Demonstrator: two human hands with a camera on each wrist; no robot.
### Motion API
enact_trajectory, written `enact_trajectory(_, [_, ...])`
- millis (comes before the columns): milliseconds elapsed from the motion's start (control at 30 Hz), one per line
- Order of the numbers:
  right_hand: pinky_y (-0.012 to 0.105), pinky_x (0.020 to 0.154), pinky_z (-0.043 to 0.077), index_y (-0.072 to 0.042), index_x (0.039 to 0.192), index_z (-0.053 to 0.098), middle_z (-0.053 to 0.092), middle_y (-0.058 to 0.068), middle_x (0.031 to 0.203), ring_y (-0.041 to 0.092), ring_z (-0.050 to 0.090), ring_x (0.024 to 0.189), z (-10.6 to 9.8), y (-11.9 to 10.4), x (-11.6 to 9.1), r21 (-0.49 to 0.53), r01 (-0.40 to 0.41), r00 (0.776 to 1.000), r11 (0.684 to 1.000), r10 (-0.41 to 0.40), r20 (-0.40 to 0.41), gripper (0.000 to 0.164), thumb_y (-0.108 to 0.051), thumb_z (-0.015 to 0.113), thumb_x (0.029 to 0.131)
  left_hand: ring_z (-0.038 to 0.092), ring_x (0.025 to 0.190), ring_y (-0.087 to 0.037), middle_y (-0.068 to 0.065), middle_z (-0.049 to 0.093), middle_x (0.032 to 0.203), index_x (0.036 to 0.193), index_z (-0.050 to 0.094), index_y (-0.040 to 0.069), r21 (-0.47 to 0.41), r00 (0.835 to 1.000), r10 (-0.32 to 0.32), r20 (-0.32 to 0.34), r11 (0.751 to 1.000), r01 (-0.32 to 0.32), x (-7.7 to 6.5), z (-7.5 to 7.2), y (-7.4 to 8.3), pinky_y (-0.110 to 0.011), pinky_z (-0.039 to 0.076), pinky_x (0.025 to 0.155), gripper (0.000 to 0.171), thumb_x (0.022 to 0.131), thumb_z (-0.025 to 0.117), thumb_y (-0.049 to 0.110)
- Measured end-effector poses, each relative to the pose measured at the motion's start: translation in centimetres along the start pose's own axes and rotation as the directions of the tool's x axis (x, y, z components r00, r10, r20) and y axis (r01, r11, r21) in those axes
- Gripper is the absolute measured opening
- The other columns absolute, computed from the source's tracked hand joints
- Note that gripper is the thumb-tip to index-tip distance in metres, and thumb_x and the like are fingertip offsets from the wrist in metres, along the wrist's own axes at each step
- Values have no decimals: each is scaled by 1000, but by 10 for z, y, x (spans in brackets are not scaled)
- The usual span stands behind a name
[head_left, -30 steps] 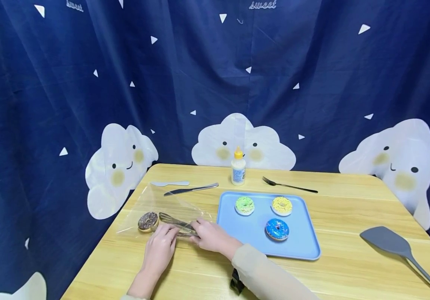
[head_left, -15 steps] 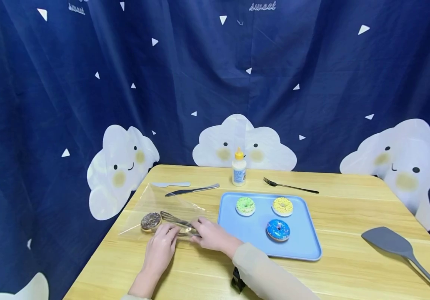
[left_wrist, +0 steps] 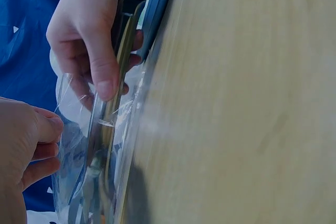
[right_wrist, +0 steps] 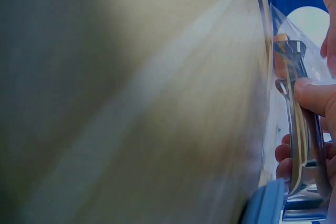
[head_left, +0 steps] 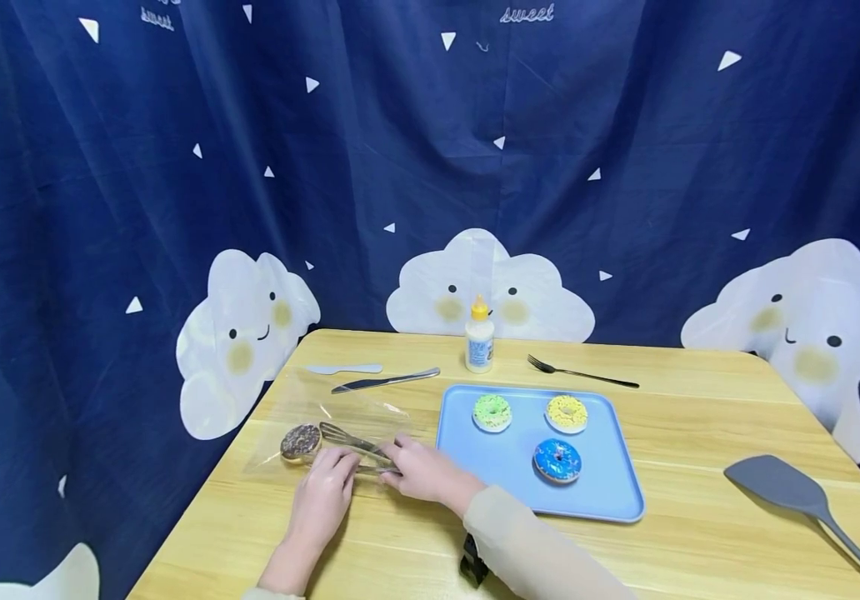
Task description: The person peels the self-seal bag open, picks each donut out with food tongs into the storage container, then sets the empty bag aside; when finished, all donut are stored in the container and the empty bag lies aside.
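A chocolate-topped donut (head_left: pixel 300 442) lies inside a clear plastic bag (head_left: pixel 280 404) on the left of the table. My left hand (head_left: pixel 321 496) pinches the near edge of the bag's mouth; the left wrist view shows its thumb and fingertips right at the film (left_wrist: pixel 73 114). From the right, my right hand (head_left: pixel 424 471) grips a pair of metal tongs (right_wrist: pixel 302 129), thumb on one arm and fingers on the other. The slotted tong ends reach into the bag, one end right beside the donut. Part of the lower tong arm is hidden behind my left fingers.
Right of the hands sits a blue tray (head_left: pixel 475 475) bearing green, yellow and blue donuts. Behind lie a white knife (head_left: pixel 343 368), a metal knife (head_left: pixel 385 380), a glue bottle (head_left: pixel 478 346) and a fork (head_left: pixel 583 372). A grey spatula (head_left: pixel 778 485) is at far right.
Both hands keep nearly the same place and hold. The bag's film around the donut has shifted slightly, and the head view has moved a little.
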State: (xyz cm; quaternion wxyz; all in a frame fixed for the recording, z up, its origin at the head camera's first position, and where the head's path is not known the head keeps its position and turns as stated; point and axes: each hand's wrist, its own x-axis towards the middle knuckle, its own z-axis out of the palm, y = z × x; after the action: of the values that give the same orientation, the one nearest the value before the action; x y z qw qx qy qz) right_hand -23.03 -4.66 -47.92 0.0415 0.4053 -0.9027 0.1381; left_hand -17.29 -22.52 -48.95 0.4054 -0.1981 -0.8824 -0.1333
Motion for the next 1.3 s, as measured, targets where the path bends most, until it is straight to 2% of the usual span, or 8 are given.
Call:
enact_trajectory(133, [18, 55, 45, -12, 128, 54, 54, 1, 97, 7, 49, 67, 4, -2, 3, 19, -3, 1000, 1000, 3, -7, 45, -36, 60, 90, 57, 80, -21, -4, 61, 86, 84, 70, 3, 1, 1000, -3, 1, 1000, 3, 0, 1, 0, -32, 55, 61, 22, 66, 75, -7])
enact_trajectory(333, [21, 66, 51, -10, 129, 53, 55, 6, 109, 12, 57, 81, 6, -2, 8, 16, -1, 1000, 1000, 1, 17, 49, -36, 61, 89, 58, 83, -22, -4, 62, 86, 85, 70, 2, -17, 1000, 11, -8, 1000, -11, 0, 2, 0, -34, 56, 67, 21, 66, 73, -8])
enact_trajectory(567, [17, 71, 49, -5, 127, 54, 52, 3, 104, 8, 52, 81, 9, -4, 16, -23, 66, 998, 998, -66, -6, 47, -34, 60, 91, 57, 81, -23, -5, 61, 85, 83, 70, 1, -16, 999, 23, -23, 1000, -23, 0, 1, -2, -34, 55, 65, 20, 66, 72, -8])
enact_trajectory(900, [14, 56, 41, -7, 121, 59, 46, -2, 88, 5, 42, 65, 11, -7, 14, -99, 96, 995, 990, -99, -31, 38, -31, 59, 92, 58, 79, -23, -4, 61, 84, 83, 70, 2, -19, 1000, 12, -23, 1000, -12, 0, 0, -2, -35, 55, 64, 18, 67, 72, -7])
enact_trajectory(1067, [14, 54, 41, -8, 119, 60, 47, -3, 87, 4, 43, 64, 6, -7, 8, -87, 84, 995, 993, -88, -41, 36, -30, 60, 91, 58, 80, -22, -4, 61, 84, 83, 70, 2, -17, 1000, -3, -20, 1000, 3, -2, 1, -4, -34, 55, 64, 16, 68, 73, -5])
enact_trajectory(1300, [13, 55, 41, -6, 124, 56, 51, -2, 92, 4, 44, 67, -7, -1, -6, -46, 70, 997, 996, -72, -31, 41, -30, 61, 91, 58, 81, -21, -3, 61, 85, 82, 70, 4, 1, 999, -41, -2, 999, 41, -3, 0, -4, -34, 56, 65, 20, 67, 74, -6])
